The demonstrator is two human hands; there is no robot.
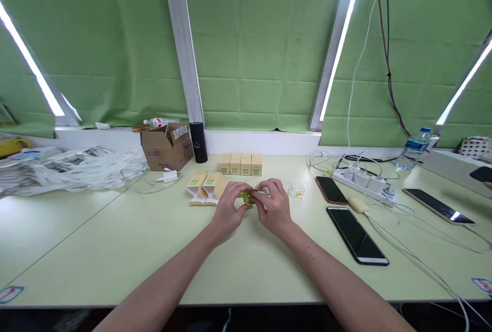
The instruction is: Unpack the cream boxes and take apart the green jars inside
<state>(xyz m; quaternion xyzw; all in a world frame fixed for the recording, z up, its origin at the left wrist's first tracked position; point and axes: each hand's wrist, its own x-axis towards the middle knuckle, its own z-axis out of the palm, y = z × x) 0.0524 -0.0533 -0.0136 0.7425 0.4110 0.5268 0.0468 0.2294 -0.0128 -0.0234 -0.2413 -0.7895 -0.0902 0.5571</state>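
Observation:
My left hand (230, 205) and my right hand (274, 206) meet above the middle of the table. Between their fingertips they grip a small olive-green piece (248, 198), partly covered by the fingers, so its exact kind is unclear. Just left of my left hand lie two opened small cardboard boxes (198, 180) with green labels. Behind my hands stands a row of several closed small cardboard boxes (236, 163), also green-labelled. Close by my right hand is a small clear plastic container (297, 190) with something yellow in it.
Phones (357, 235) and a power strip (364, 185) with tangled white cables lie at right, near a water bottle (414, 148). Back left are a brown carton (166, 148), a black cylinder (198, 142) and a heap of white strips (77, 169). Another person's hand shows at the right edge.

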